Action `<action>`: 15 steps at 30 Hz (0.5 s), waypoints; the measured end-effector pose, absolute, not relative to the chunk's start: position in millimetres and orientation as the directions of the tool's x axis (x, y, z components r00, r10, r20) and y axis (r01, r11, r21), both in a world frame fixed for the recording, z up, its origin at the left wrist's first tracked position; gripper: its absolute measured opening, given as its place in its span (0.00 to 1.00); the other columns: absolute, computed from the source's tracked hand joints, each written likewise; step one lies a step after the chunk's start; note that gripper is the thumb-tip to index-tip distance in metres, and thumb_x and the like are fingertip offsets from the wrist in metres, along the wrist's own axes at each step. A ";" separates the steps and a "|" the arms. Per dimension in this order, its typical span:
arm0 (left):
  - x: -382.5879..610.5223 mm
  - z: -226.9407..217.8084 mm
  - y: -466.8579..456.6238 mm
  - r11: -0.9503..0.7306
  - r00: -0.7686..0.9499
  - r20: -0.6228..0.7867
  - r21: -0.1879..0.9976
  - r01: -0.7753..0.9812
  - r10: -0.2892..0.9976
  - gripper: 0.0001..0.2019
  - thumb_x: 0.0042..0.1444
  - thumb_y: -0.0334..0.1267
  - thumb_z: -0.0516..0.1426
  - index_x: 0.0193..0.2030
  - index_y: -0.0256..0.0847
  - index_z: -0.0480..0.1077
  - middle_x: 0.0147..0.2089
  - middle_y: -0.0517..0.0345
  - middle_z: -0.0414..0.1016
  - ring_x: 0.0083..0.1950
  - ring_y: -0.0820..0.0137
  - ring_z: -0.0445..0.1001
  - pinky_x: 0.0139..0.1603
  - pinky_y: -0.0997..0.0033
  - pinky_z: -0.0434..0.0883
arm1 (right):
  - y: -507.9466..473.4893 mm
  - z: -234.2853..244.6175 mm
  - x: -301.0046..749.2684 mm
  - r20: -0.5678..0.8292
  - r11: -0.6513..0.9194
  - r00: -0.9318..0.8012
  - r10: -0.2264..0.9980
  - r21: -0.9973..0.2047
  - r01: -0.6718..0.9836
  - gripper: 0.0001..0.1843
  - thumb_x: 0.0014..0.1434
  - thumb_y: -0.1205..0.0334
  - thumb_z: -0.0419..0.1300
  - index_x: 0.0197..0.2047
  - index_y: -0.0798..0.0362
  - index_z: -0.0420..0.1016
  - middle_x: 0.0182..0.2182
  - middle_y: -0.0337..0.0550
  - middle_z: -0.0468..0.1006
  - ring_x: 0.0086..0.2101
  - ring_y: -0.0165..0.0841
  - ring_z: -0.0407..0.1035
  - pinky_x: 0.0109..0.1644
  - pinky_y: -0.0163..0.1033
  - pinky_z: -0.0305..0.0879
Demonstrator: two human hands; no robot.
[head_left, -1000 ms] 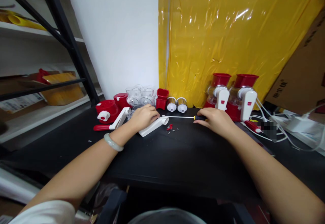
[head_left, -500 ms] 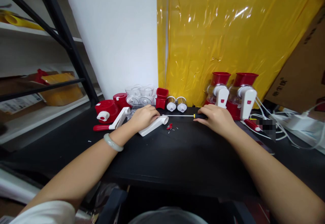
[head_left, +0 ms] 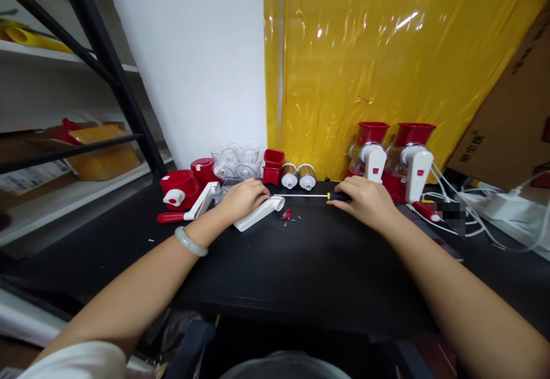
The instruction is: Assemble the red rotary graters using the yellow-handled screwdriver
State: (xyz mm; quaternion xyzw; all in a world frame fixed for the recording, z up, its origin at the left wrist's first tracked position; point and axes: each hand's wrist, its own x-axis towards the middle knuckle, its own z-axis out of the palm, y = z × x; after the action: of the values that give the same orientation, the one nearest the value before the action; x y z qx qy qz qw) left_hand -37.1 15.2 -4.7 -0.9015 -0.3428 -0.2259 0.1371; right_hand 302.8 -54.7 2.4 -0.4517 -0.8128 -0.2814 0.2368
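Note:
My left hand (head_left: 246, 198) is closed over a white plastic housing (head_left: 260, 213) that lies slanted on the black table, its round end facing right. In my right hand (head_left: 363, 196) is the black handle of a screwdriver (head_left: 301, 196), its yellow collar showing. The long shaft runs level to the left, and its tip meets the fingers of my left hand at the housing's upper edge; the exact contact is hidden. Just right of the housing lie a small red plastic piece (head_left: 286, 214) and several tiny screws (head_left: 293, 220).
Behind my hands stand red bases (head_left: 179, 189), a crank handle (head_left: 189, 210), clear plastic parts (head_left: 236, 161), a red hopper (head_left: 273, 166) and two metal drums (head_left: 306, 177). Two assembled rotary graters (head_left: 410, 164) stand at right, beside white cables (head_left: 476, 218) and a power strip (head_left: 509, 204).
Both hands keep their grip and place, with the screwdriver still level against the housing. Only a very slight shift of the camera view shows.

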 end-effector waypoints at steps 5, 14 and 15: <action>-37.9 -5.6 16.4 -0.738 0.674 0.488 -0.084 0.669 0.555 0.10 0.66 0.38 0.52 0.41 0.40 0.75 0.41 0.53 0.77 0.46 0.64 0.73 0.45 0.65 0.69 | -54.9 3.1 302.8 0.637 0.435 -0.483 0.601 0.247 0.866 0.15 0.63 0.48 0.59 0.39 0.52 0.75 0.34 0.47 0.79 0.37 0.38 0.72 0.35 0.40 0.60; -37.4 -3.7 14.6 -0.737 0.676 0.477 -0.084 0.670 0.561 0.09 0.66 0.37 0.53 0.41 0.40 0.74 0.41 0.53 0.76 0.46 0.64 0.73 0.45 0.65 0.69 | -54.7 2.2 302.3 0.642 0.442 -0.487 0.592 0.247 0.862 0.15 0.64 0.48 0.59 0.39 0.52 0.74 0.34 0.47 0.78 0.37 0.38 0.72 0.35 0.39 0.60; -37.1 -3.5 14.5 -0.737 0.677 0.475 -0.083 0.671 0.562 0.09 0.66 0.37 0.52 0.41 0.40 0.75 0.41 0.53 0.76 0.45 0.64 0.73 0.45 0.65 0.69 | -54.9 2.3 302.3 0.643 0.440 -0.487 0.591 0.249 0.863 0.15 0.63 0.48 0.59 0.39 0.52 0.74 0.34 0.46 0.78 0.37 0.38 0.72 0.35 0.40 0.60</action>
State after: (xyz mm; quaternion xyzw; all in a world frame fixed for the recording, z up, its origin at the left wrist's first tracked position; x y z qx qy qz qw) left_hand -37.1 14.5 -3.5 -0.9070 -0.3398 -0.2145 0.1263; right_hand 302.3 -54.9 2.3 -0.4463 -0.8143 -0.2840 0.2389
